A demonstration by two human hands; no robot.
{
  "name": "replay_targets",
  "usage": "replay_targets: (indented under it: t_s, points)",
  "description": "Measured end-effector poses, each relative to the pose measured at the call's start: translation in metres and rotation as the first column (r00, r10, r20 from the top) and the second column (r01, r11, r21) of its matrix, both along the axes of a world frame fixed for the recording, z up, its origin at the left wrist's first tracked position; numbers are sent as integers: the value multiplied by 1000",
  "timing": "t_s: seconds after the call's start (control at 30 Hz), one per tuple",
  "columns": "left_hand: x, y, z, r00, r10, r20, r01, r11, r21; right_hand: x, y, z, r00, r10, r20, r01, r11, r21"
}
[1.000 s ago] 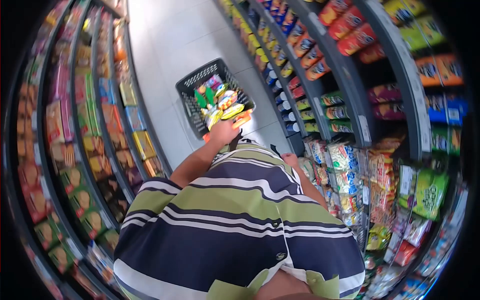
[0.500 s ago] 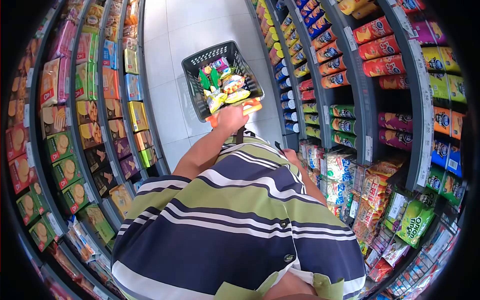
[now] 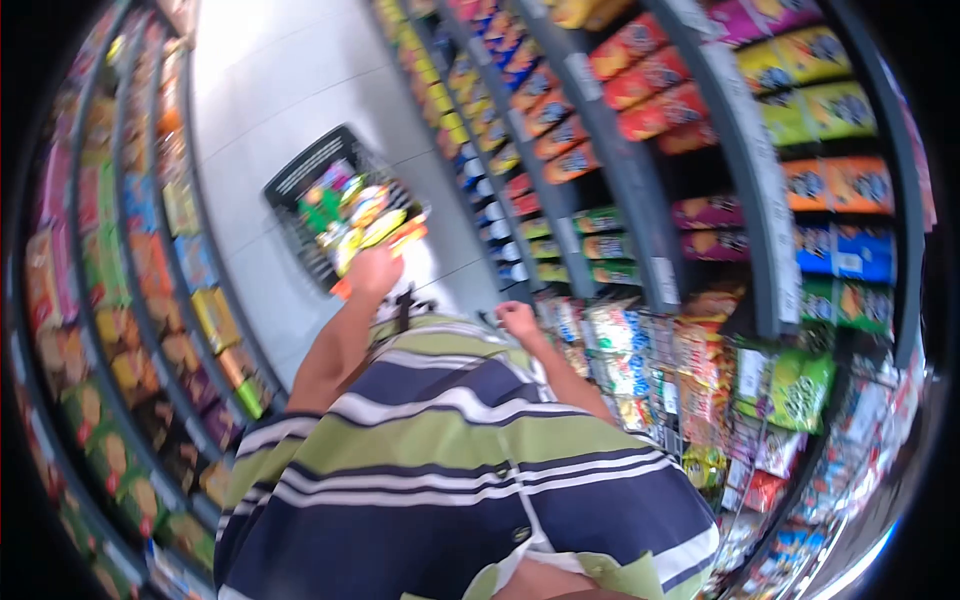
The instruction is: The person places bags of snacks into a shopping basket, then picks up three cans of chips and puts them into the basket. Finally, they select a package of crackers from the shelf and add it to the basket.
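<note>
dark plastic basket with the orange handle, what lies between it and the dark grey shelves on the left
Bare, light grey tiled floor lies between the basket and the shelves, as the head view shows.

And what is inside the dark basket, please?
Inside the basket lie a green item, yellow packets and other colourful goods. Whatever is beneath them is covered; blur hides fine details.

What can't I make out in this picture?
In the head view:
Lettering on the packets in the basket: blurred.
The basket's floor: hidden by packets.
Fingertips of the left hand at the orange handle: hidden by the hand itself.
Whether the right hand holds anything: too small and blurred.
</note>
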State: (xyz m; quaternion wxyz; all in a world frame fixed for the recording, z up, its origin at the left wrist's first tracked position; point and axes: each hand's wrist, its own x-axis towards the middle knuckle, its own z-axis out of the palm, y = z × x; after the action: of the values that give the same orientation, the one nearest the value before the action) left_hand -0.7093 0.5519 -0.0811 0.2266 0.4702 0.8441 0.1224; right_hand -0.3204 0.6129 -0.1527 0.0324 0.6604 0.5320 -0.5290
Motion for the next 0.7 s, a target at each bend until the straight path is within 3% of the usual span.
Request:
replay_targets:
  t_s: [0.07,0.13,0.2,0.33,0.4,0.47,0.5,0.53,0.6,0.67,0.7]
  points:
    - [-6,4,7,998,-7,-58,11,998,56,-13,17,11,987,-114,-115,131,979,157]
    - [-13,8,4,997,-3,-76,10,996,85,-29,53,48,979,-40,-201,98,951,292]
    - [-19,10,14,995,3,-98,7,994,106,-49,91,83,896,-146,-419,294,903,314]
    - [-39,14,14,992,-22,-127,33,996,87,-95,157,196,795,-158,-586,525,663,534]
    - [-50,16,15,989,-37,-145,49,996,76,-104,184,254,933,-148,-328,352,567,745]
    - [-63,17,13,985,-60,-163,72,995,73,-113,212,289,977,-80,-197,206,122,971]
    - [-70,17,11,986,-65,-152,77,994,73,-123,216,321,962,-111,-248,260,106,960]
    - [-77,17,9,984,-79,-160,93,992,82,-121,233,329,957,-142,-252,251,-30,968]
    - [-89,17,4,979,-103,-174,121,988,96,-122,257,353,880,-264,-394,401,-30,916]
    - [-98,17,2,975,-106,-197,125,988,89,-121,269,376,889,-364,-278,283,-41,958]
    - [-105,18,2,973,-120,-198,139,987,84,-115,283,376,912,-361,-194,136,-179,974]
